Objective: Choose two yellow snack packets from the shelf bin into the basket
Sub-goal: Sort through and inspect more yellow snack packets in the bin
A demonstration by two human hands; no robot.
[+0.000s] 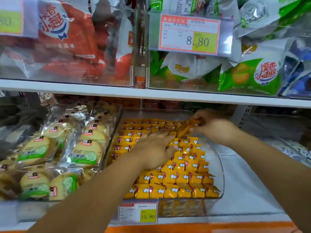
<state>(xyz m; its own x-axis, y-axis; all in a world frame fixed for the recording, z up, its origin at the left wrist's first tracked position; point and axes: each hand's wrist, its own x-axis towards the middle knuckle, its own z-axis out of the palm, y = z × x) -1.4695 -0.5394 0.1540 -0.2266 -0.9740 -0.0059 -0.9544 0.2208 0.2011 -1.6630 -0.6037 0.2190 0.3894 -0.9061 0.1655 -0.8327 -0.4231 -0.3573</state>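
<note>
On the far left of the lower shelf (pixel 151 96) lie clear bags of round biscuits (pixel 87 148) with green labels. Just to the right of them sits a clear shelf bin (pixel 220 167), full of small yellow snack packets (pixel 175 179) laid in neat rows.

The left hand (pixel 154 150) lies flat on the packets in the middle of the bin, with its fingers spread apart and holding nothing. Further right and near the back of the bin, the right hand (pixel 213 130) is pinched tight on one yellow packet (pixel 188 126), which is lifted up and tilted above the rows.

So one packet looks picked, and a second one is not yet in a hand. The basket cannot be seen here (it may be down below the view).

What could go wrong? The packets are small and shiny, so the held one could slip out of the fingers and drop back into the bin. The flat left hand could push the neat rows and knock some packets over the low front wall. The packets sit so close together that a grab may pull up more than one. A price tag (pixel 138 212) hangs at the near edge of the shelf, and an arm could bump it on the way out.
</note>
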